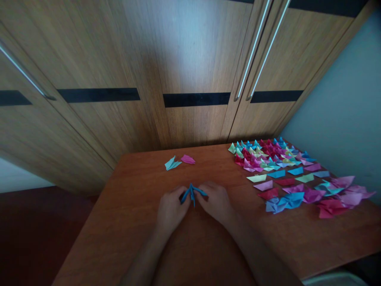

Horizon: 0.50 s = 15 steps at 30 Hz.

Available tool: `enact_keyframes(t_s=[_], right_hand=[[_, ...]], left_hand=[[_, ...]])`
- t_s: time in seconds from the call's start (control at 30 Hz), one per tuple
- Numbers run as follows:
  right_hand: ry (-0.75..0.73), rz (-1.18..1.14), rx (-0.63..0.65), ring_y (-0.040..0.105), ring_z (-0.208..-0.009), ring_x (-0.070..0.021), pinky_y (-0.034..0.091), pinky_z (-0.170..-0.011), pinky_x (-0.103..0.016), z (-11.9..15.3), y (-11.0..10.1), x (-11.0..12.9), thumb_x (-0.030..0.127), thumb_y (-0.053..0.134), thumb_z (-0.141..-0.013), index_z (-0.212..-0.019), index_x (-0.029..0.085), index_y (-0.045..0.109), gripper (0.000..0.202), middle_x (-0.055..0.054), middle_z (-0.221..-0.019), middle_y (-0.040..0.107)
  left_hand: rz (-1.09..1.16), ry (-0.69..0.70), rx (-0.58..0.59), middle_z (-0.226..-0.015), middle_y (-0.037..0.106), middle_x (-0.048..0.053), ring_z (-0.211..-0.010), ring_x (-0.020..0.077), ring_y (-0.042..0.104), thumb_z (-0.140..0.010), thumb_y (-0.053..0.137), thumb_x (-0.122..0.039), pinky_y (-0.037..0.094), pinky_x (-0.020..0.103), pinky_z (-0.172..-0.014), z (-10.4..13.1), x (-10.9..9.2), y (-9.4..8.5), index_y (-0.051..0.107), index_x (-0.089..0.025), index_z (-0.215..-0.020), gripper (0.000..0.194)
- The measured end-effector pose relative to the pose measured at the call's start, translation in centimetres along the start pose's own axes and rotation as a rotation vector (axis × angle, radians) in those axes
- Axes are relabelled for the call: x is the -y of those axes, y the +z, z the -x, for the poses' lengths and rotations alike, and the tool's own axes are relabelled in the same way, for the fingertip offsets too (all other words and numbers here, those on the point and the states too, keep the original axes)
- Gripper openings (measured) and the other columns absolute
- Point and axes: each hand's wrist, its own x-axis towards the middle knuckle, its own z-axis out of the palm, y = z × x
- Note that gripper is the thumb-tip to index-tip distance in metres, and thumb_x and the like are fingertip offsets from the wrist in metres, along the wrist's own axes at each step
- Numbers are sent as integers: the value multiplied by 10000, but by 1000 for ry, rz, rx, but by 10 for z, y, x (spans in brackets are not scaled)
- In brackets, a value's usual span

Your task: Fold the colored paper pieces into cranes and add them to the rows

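Left hand (173,208) and right hand (216,201) pinched blue paper (192,194).
It was over the bench (131,190) and looked half done. Many boats (267,149) to the right looked done; two papers (187,159) behind seemed unfinished.

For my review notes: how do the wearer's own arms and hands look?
Each grip is a bare hand: left hand and right hand, both ungloved. Left forearm and right forearm show no sleeve, watch or bracelet. Finer details are too dim to tell.
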Motion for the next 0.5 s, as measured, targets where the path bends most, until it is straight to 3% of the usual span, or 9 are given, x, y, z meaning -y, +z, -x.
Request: enact_keyframes(t_s=[0.17, 0.3, 0.4, 0.5], right_hand=[[-76, -131, 82, 560, -788, -159, 408, -722, -266, 0, -1, 4, 212, 468, -866, -854, 218, 610, 142, -36, -824, 629], [-28, -295, 125, 541, -693, -129, 396, -661, -240, -2, -4, 1, 230, 485, -861, -771, 198, 612, 159, -5, -736, 611], [115, -591, 141, 520, -629, -109, 393, -606, -223, -3, -7, -1, 316, 514, -855, -717, 176, 606, 217, 14, -667, 584], [268, -1031, 210, 520, -600, -100, 402, -576, -215, -2, -8, -3, 379, 560, -828, -741, 155, 609, 245, 14, -645, 577]], left_hand=[[26, 35, -19, -740, 626, 2, -709, 167, 573, -778, 493, -190, 393, 242, -658, 1, -2, 1, 635, -225, -790, 146], [131, 7, 46, -728, 624, 3, -697, 165, 563, -798, 497, -212, 400, 248, -657, -2, 0, -2, 632, -204, -775, 137], [356, -51, 115, -709, 619, 7, -664, 155, 549, -816, 510, -263, 405, 242, -634, -2, -1, -3, 628, -175, -768, 155], [700, -156, 162, -662, 602, 5, -607, 129, 521, -821, 544, -339, 392, 218, -574, 1, -4, -2, 619, -153, -752, 212]])
